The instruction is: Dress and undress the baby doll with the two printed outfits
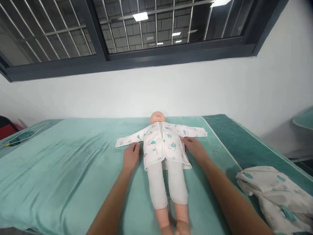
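Observation:
A baby doll (157, 116) lies on its back, head toward the wall and feet toward me. It wears a white baby shirt (153, 147) with teal and red prints, its sleeves spread out to both sides. White leggings (156, 186) cover the legs down to the shins; the feet are bare. At the lower edge of the left sleeve, close to the armpit, my left hand (132, 156) is closed with its fingertips on the cloth. My right hand (195, 149) pinches the shirt's right side just below the other sleeve.
A teal sheet (68, 163) with some creases covers the table. Crumpled printed white cloth (276, 195) lies at the lower right on a darker teal strip (234, 140). Behind stand a white wall (195, 88) and a barred window (151, 29). Something red and black (7, 129) shows at far left.

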Demonstrator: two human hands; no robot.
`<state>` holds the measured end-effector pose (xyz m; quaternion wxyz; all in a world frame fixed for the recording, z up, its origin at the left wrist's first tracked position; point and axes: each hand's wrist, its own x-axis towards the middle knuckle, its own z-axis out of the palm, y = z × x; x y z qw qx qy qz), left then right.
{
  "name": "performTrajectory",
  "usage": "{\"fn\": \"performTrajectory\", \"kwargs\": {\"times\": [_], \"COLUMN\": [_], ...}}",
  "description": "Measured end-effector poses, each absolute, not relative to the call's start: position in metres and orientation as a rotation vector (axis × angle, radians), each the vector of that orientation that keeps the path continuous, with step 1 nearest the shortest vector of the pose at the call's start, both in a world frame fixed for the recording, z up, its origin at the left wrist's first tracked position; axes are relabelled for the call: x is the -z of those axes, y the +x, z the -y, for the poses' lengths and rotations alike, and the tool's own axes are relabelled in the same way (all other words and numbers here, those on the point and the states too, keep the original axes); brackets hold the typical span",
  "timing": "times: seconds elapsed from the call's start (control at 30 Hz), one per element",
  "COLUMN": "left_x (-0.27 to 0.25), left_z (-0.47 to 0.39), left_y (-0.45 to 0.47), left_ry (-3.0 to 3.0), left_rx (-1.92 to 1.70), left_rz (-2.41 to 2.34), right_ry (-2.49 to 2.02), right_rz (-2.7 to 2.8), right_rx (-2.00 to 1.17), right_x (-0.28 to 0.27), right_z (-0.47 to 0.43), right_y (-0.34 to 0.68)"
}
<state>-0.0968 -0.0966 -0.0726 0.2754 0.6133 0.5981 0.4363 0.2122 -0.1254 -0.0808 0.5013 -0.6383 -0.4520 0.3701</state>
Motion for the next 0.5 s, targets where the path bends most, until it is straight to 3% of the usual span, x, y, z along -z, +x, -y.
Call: {"fn": "performTrajectory", "kwargs": {"times": [0.1, 0.17, 0.33, 0.5], "left_x": [0.064, 0.058, 0.051, 0.050], "left_z": [0.103, 0.106, 0.106, 0.096], "left_y": [-0.071, -0.059, -0.049, -0.046], "left_ry": [1.518, 1.314, 0.940, 0.858], "left_rx": [-1.113, -1.104, -1.062, -1.089], "left_rz": [-1.497, -1.383, -0.991, -0.833], "right_ry": [-1.165, -1.046, -0.915, -0.863], "right_rz": [0.866, 0.820, 0.779, 0.785], "right_rx": [-1.329, -1.461, -1.606, -1.530], "right_x": [0.074, 0.070, 0.066, 0.076], "right_z": [0.129, 0.130, 0.118, 0.102], "right_y": [0.205, 0.202, 0.195, 0.188]}}
